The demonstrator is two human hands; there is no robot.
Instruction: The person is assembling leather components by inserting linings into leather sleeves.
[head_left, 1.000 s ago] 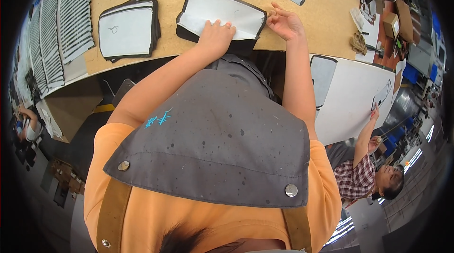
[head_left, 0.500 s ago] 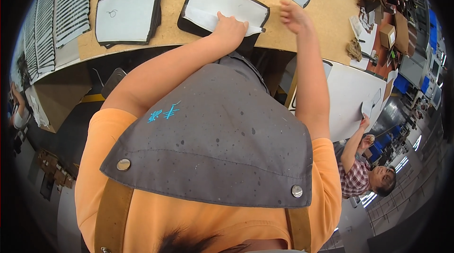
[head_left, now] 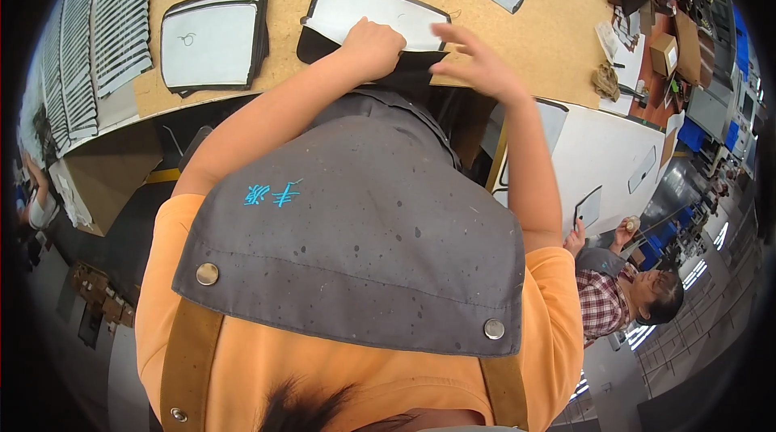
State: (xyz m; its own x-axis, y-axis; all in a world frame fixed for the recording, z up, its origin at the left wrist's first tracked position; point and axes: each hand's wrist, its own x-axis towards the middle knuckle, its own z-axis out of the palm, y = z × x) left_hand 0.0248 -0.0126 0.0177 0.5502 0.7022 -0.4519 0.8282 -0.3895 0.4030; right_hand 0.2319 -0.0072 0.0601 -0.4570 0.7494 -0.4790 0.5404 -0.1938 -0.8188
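- my left hand [head_left: 373,48] rests on the white, black-edged panel [head_left: 368,10], fingers curled; whether they pinch it, i cannot tell.
- my right hand [head_left: 481,64] is at the panel's right end, blurred, thumb and fingers spread wide.
- the panel lies on the tan tabletop [head_left: 566,36], right of a stack of similar panels [head_left: 207,48].

The head view (wide fisheye) looks down over both hands [head_left: 374,49] [head_left: 485,70].

Workshop: workbench [head_left: 558,44], stacked panels [head_left: 207,48], co-worker [head_left: 602,303]
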